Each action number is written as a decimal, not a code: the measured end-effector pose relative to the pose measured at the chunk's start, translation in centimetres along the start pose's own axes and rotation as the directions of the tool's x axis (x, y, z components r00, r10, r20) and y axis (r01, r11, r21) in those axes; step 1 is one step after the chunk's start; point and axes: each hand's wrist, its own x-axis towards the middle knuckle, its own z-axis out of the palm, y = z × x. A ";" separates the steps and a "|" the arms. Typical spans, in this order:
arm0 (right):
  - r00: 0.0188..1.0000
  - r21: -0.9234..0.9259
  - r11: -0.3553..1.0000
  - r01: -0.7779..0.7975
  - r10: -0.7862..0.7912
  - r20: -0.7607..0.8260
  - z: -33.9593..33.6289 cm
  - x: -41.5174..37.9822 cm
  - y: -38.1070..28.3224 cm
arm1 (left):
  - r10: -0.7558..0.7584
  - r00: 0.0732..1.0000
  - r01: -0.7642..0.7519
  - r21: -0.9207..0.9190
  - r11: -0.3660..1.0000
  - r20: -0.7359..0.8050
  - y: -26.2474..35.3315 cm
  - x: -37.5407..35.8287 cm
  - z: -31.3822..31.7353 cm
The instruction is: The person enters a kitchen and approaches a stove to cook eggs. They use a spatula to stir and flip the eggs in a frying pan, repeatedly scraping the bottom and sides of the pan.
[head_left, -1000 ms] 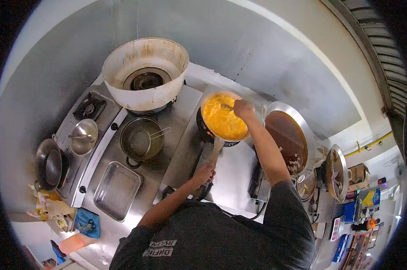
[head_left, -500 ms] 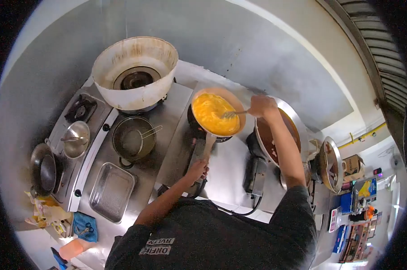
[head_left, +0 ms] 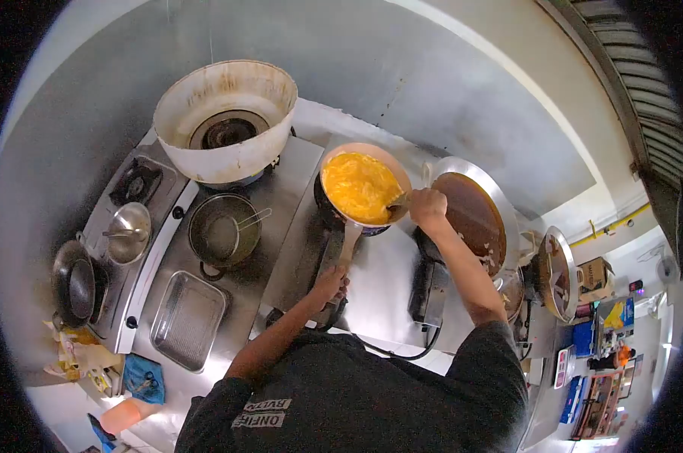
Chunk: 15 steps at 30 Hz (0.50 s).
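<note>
My left hand point(head_left: 331, 287) is closed around the pale handle of a frying pan point(head_left: 393, 164), which sits on a burner. Loose yellow egg point(head_left: 359, 186), partly set in soft folds, covers the pan's tan inside. In my right hand point(head_left: 428, 208) is a fork point(head_left: 397, 204), its head dipped into the egg at the pan's right edge. Part of its handle is hidden by my fingers. Right beside that hand stands a wide pan of brown sauce point(head_left: 470, 208) with pale bits near its lower edge.
A big white pot-like ring point(head_left: 232, 162) surrounds a burner at back left. Below it are a dark pot with a strainer point(head_left: 224, 230) and a wire-mesh tray point(head_left: 189, 321). A steel bowl point(head_left: 129, 234) stands farther left. Another filled pan point(head_left: 559, 275) is at right.
My right hand has moved down and left, bringing the fork from mid-egg to the pan's lower right edge. The egg looks more folded. My left hand stays on the handle.
</note>
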 end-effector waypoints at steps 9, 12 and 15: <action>0.987 -0.123 0.981 0.147 -0.154 -0.051 2.5 4.9 -1.0 | 0.062 0.998 -0.063 0.027 0.998 0.020 -2.0 1.9 -0.8; 0.957 -0.157 0.961 0.229 -0.252 -0.146 2.3 6.7 -1.0 | 0.000 1.000 -0.002 0.061 0.998 0.025 -1.1 1.3 -0.5; 0.924 -0.194 0.931 0.309 -0.342 -0.170 1.3 7.7 -1.6 | 0.008 1.000 -0.009 0.036 0.999 0.027 -2.0 2.2 -0.8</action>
